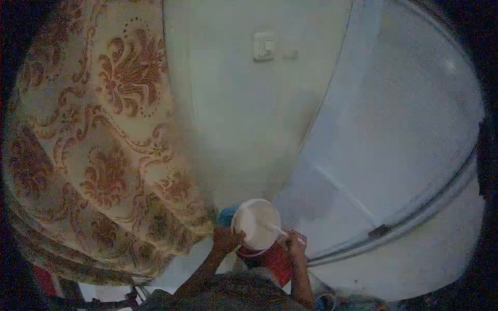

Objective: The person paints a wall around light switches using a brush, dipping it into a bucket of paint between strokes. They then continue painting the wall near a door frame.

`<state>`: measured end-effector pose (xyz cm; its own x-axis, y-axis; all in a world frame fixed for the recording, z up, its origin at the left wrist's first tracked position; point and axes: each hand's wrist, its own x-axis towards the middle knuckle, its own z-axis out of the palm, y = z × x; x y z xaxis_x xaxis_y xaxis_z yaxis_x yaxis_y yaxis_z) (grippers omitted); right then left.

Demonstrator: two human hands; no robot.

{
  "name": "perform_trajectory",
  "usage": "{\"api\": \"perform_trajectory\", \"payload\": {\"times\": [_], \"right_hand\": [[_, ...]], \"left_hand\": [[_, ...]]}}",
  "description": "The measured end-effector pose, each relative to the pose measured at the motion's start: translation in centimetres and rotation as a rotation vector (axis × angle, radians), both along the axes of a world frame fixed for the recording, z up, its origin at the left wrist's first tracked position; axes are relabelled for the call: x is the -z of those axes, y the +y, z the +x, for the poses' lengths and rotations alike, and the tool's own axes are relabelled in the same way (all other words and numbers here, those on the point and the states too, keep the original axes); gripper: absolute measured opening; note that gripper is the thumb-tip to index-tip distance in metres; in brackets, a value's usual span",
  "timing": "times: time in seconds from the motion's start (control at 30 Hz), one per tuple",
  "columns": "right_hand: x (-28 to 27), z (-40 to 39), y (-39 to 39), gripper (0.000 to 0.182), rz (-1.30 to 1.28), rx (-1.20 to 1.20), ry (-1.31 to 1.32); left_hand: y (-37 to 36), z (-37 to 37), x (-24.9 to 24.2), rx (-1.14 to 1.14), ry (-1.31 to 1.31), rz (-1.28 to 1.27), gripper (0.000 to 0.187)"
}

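A round white bowl [255, 223] is held up low in the middle of the head view, its pale inside facing me. My left hand [226, 240] grips its left rim. My right hand [296, 242] holds a thin white utensil [277, 230] whose tip reaches into the bowl. Something red [275, 260] sits just below the bowl, between my forearms.
A patterned cream and rust curtain [104, 150] hangs on the left. A pale wall with a light switch [263, 45] fills the middle. A large white curved appliance surface [404, 155] takes up the right. The picture is dim and blurred.
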<state>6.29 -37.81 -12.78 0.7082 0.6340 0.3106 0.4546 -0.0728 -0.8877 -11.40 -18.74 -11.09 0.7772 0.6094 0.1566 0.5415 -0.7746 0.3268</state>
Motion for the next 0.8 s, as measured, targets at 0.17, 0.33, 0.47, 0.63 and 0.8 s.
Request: {"api": "perform_trajectory", "payload": {"times": [0.17,0.33,0.47,0.63,0.8], "right_hand": [[6.7,2.3,0.0,0.039,-0.038,0.242,-0.822],[-0.4,-3.3,-1.5,0.036,-0.236,0.178,-0.132],[12.6,1.9,-3.4,0.033,-0.404,0.101,-0.525],[1.7,-0.2,-1.3,0.038,-0.116,0.065,-0.128],[0.8,0.0,-0.3,0.041,-0.128,0.113,-0.069]], "left_hand": [[0.7,-0.4,2.1,-0.063,-0.177,-0.042,0.043],[-0.9,-1.1,1.5,-0.09,-0.065,-0.318,0.048],[-1.5,-0.2,3.5,-0.12,-0.282,-0.074,0.061],[-0.9,0.3,2.5,-0.07,-0.333,-0.208,0.061],[-0.3,0.4,3.2,-0.195,-0.069,-0.227,0.059]]}}
